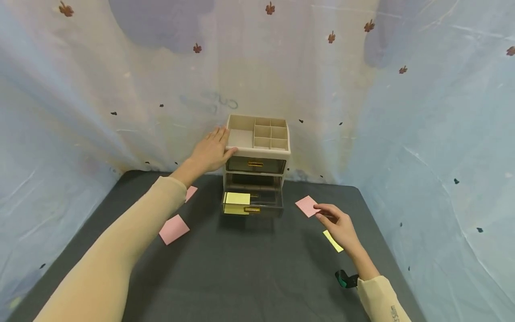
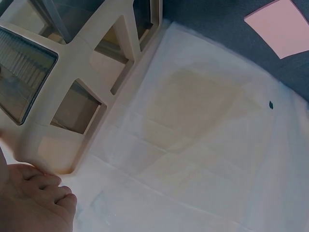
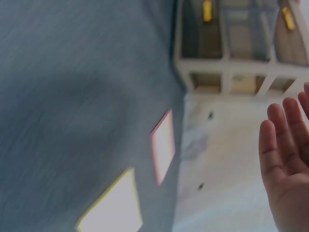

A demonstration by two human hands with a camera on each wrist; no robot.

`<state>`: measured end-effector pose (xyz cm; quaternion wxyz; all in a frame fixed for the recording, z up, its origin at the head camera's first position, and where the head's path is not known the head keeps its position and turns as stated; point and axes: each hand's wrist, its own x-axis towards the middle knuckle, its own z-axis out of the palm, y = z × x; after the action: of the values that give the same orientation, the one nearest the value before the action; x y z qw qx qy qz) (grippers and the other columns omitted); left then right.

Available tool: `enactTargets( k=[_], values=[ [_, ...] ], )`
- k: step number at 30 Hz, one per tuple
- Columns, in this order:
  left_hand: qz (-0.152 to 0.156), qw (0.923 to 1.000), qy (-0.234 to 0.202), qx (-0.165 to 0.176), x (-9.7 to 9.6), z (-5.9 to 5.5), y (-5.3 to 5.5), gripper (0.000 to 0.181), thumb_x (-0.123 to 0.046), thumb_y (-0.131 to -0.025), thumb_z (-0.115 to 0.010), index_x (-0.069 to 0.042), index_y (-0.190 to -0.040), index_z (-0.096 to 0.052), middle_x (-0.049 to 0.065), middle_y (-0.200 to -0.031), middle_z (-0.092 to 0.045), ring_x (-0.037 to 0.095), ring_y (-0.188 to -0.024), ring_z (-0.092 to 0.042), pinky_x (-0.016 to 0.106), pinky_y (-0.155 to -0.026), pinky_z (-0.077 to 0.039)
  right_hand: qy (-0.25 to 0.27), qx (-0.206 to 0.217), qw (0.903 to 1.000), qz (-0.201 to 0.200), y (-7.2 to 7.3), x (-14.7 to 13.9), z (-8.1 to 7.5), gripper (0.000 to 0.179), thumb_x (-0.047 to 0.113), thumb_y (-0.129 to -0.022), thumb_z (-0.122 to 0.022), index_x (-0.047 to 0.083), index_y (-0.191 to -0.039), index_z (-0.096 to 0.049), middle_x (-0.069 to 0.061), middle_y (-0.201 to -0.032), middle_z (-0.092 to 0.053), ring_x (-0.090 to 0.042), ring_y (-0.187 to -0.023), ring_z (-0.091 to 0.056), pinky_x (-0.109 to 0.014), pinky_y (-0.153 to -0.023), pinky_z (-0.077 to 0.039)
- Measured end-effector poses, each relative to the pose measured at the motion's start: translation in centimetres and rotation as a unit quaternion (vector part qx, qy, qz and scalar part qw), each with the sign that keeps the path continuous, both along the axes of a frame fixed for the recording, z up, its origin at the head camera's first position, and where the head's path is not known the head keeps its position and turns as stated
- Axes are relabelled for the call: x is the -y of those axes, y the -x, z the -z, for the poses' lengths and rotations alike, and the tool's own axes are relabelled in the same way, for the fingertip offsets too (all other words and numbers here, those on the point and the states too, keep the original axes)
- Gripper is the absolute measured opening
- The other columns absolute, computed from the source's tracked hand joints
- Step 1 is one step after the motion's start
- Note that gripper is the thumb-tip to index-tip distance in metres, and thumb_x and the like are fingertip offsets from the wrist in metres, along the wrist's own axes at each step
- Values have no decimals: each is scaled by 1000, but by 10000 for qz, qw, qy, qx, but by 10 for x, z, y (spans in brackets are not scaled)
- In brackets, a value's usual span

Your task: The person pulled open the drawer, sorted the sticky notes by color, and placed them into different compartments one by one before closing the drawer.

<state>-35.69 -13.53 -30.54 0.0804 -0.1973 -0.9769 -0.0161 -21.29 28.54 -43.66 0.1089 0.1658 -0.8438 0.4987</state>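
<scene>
A cream drawer organizer stands at the back of the table. Its lower clear drawer is pulled out, with yellow sticky notes inside at the left. My left hand rests against the organizer's upper left side, fingers extended along the top edge and thumb at the front corner. On the right, my right hand hovers over the table with straight, relaxed fingers, holding nothing. Its fingertips overlap a pink sticky note pad in the head view; the right wrist view shows that pad lying apart from the hand.
Yellow sticky notes lie below the right hand. Left of the organizer are a pink pad and another pink piece, partly behind the left arm. A patterned curtain hangs behind the table. The organizer's top has several compartments.
</scene>
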Motion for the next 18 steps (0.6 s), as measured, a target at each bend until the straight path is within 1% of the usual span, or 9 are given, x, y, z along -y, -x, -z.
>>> enactTargets(
  k=[3, 5, 7, 10, 12, 14, 16, 18],
  values=[
    [-4, 10000, -50, 29, -1, 0, 2, 85, -57, -111, -28, 4, -164, -7, 24, -172, -5, 40, -159, -6, 51, -129, -12, -306, 1, 9993, 227, -2, -21, 11, 29, 14, -104, -67, 5, -131, -70, -17, -126, -68, -3, -106, -66, -14, -87, -54],
    [-17, 10000, -82, 22, 0, 0, 3, 84, -57, -111, -29, 4, -165, -7, 24, -172, -4, 40, -160, -5, 51, -129, -12, -531, -3, 9979, 364, -5, -33, 15, 29, 13, -104, -66, 5, -131, -70, -16, -125, -69, -3, -106, -66, -14, -88, -54],
    [-1, 9999, -113, -11, 0, 1, 3, 84, -57, -111, -30, 3, -165, -7, 23, -172, -5, 40, -160, -6, 51, -129, -12, -773, 7, 9956, 523, -8, -45, 20, 29, 12, -104, -66, 5, -132, -69, -16, -124, -69, -8, -106, -67, -15, -87, -54],
    [53, 9999, -136, -76, 0, 2, 5, 84, -57, -111, -30, 3, -165, -8, 24, -172, -7, 40, -159, -7, 52, -129, -13, -1116, 123, 9907, 773, -12, -61, 26, 31, 12, -104, -65, 5, -134, -68, -17, -125, -68, -20, -107, -69, -19, -86, -56],
    [73, 9998, -141, -100, 1, 3, 5, 84, -57, -111, -30, 3, -165, -9, 24, -172, -7, 40, -159, -8, 52, -129, -14, -1354, 203, 9864, 906, -13, -70, 31, 33, 12, -105, -65, 4, -136, -66, -18, -127, -67, -29, -109, -69, -27, -88, -59],
    [65, 9998, -130, -98, 1, 4, 6, 84, -57, -111, -29, 3, -165, -8, 24, -172, -7, 40, -159, -7, 52, -129, -13, -1536, 289, 9828, 979, -15, -78, 36, 34, 13, -105, -64, 1, -137, -64, -20, -129, -65, -36, -110, -67, -38, -90, -60],
    [54, 9999, -115, -82, 2, 5, 7, 84, -57, -111, -29, 3, -165, -8, 24, -172, -6, 40, -160, -7, 52, -129, -13, -1750, 300, 9786, 1042, -15, -85, 42, 36, 12, -104, -65, -1, -137, -63, -22, -129, -64, -39, -110, -66, -48, -90, -59],
    [52, 9999, -107, -65, 1, 5, 7, 84, -58, -110, -29, 3, -165, -8, 24, -172, -6, 40, -160, -7, 52, -129, -12, -1932, 291, 9746, 1092, -16, -90, 50, 37, 11, -102, -67, -3, -136, -63, -24, -129, -62, -41, -108, -66, -54, -87, -58]
  ],
)
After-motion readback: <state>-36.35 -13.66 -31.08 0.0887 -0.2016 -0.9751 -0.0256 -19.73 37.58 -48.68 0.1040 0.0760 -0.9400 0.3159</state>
